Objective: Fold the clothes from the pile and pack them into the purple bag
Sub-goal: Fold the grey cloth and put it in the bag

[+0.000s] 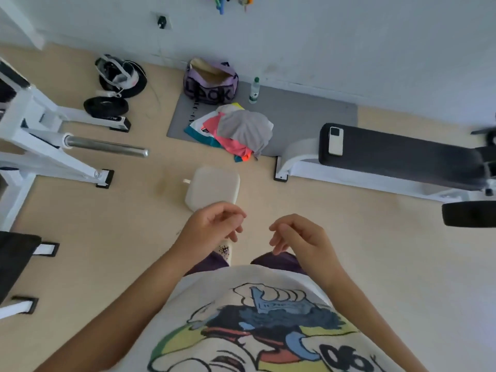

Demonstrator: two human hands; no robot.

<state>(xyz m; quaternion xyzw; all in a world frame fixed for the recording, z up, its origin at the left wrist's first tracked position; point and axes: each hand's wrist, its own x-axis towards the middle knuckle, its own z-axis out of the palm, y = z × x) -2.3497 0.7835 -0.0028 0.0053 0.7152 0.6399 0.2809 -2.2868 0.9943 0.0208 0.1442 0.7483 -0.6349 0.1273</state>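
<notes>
both hands hang empty at centre frame, left hand (212, 226) and right hand (298, 234) with fingers loosely curled, holding nothing. the clothes pile (236, 130) sits on the grey mat (308, 114) above them, untouched. the purple bag (210, 81) stands unzipped just behind the pile, by the wall.

Views: I have one, the wide-angle camera on the person's head.
Direction: it looks forward and steeply down, past the printed shirt (249, 326) to the floor.
Nearest: the left hand (212, 226) and right hand (298, 237) sit just below centre, close to the lens.
Farther: the purple bag (210, 83), the clothes pile (236, 130) and the weight bench (397, 154) lie ahead, by the wall.
Distortion: straight edges bend toward the frame's borders.
</notes>
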